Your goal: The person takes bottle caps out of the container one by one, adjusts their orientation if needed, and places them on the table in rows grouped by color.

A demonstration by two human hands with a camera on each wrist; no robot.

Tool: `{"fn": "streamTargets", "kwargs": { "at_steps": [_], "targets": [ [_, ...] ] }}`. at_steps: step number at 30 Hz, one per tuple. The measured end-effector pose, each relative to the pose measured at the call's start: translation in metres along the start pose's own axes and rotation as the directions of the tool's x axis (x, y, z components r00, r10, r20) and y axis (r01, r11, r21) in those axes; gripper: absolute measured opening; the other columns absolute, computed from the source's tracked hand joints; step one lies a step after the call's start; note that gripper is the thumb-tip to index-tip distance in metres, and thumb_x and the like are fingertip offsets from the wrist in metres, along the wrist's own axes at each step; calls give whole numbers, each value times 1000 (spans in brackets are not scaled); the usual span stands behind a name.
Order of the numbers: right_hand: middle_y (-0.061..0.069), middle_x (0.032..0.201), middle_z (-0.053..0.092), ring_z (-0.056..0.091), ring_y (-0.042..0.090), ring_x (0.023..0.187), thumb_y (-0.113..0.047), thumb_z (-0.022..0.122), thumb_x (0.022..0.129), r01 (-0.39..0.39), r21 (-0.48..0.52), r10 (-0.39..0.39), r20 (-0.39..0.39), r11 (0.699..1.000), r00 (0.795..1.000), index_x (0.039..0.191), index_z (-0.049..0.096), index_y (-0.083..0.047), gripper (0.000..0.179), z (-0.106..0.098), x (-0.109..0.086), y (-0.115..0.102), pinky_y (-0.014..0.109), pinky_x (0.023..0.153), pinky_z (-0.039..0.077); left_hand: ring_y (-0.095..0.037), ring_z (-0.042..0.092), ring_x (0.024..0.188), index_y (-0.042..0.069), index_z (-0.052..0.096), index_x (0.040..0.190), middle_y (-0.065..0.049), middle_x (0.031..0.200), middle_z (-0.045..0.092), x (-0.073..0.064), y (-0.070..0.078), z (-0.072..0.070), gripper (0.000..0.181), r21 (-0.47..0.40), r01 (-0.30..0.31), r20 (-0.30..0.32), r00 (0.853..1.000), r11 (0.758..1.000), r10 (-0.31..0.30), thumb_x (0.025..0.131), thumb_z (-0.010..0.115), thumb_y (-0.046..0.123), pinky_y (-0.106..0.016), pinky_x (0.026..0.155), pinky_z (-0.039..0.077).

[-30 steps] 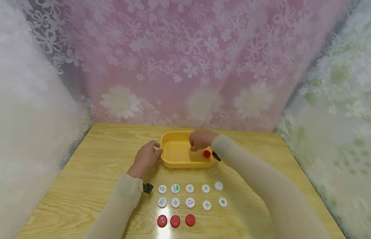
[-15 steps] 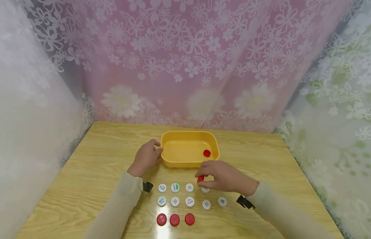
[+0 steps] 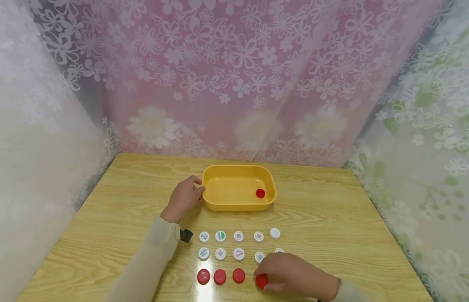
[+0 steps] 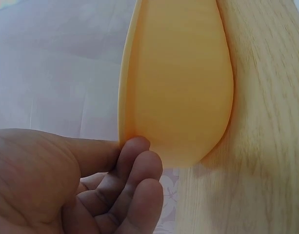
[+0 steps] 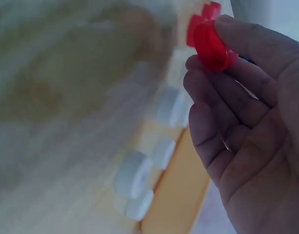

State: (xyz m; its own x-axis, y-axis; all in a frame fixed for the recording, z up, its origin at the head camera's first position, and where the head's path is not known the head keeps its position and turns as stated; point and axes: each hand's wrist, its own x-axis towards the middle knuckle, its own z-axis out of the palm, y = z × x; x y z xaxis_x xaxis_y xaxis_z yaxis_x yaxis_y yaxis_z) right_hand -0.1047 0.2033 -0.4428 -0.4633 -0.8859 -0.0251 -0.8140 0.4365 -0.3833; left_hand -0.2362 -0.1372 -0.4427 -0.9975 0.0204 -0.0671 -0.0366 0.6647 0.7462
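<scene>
My right hand (image 3: 294, 272) pinches a red bottle cap (image 3: 262, 281) low over the table, at the right end of the row of red caps. In the right wrist view, the thumb and fingertips hold this red cap (image 5: 211, 46) tilted, its hollow side showing. My left hand (image 3: 183, 197) holds the left end of a yellow plastic tray (image 3: 238, 207). Up close in the left wrist view, thumb and index fingertip meet at the edge of the tray (image 4: 183, 83). Another red cap (image 3: 260, 193) lies inside the tray, near its right end.
Two rows of white bottle caps (image 3: 238, 236), some with printed tops, lie in front of the tray. Three red caps (image 3: 219, 277) form a row nearer me. A pink flowered curtain (image 3: 234, 105) hangs behind the wooden table (image 3: 124, 201).
My right hand came out of the tray with a red cap, then moved toward me to the end of the red row. The left hand stayed at the tray.
</scene>
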Motion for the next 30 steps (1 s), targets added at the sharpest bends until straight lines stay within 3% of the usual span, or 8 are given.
{"fn": "streamTargets", "kwargs": {
  "at_steps": [5,12,19,30],
  "targets": [
    [-21,96,64,52,-5,83,-28,80,92,30,-56,-31,-24,998,999,105,72,-28,16,9,2,0,11,75,45,-18,62,68,5,60,131,-7,88,71,1,1,-1,31,1,-1,-3,1000,1000,1,107,60,24,-30,61,49],
    [-21,93,56,47,-4,80,-33,82,90,-29,-112,25,-33,993,999,104,70,-31,18,6,2,3,13,71,45,-19,62,69,6,59,132,-7,89,70,2,2,-2,31,0,13,2,1000,1000,-13,107,59,26,-31,61,49],
    [-20,90,53,45,-2,78,-32,84,88,-38,-174,29,-55,984,998,100,70,-30,19,8,4,4,14,69,42,-18,63,71,7,59,132,-6,91,70,1,3,-2,31,7,19,3,1000,1000,-19,107,59,26,-31,63,50],
    [-19,93,58,47,-3,79,-30,83,89,-126,-128,123,-28,984,992,102,70,-27,19,12,3,1,16,71,46,-17,63,71,6,59,133,-7,93,71,0,1,0,32,33,28,10,1000,999,-28,107,60,26,-30,62,50]
  ]
}}
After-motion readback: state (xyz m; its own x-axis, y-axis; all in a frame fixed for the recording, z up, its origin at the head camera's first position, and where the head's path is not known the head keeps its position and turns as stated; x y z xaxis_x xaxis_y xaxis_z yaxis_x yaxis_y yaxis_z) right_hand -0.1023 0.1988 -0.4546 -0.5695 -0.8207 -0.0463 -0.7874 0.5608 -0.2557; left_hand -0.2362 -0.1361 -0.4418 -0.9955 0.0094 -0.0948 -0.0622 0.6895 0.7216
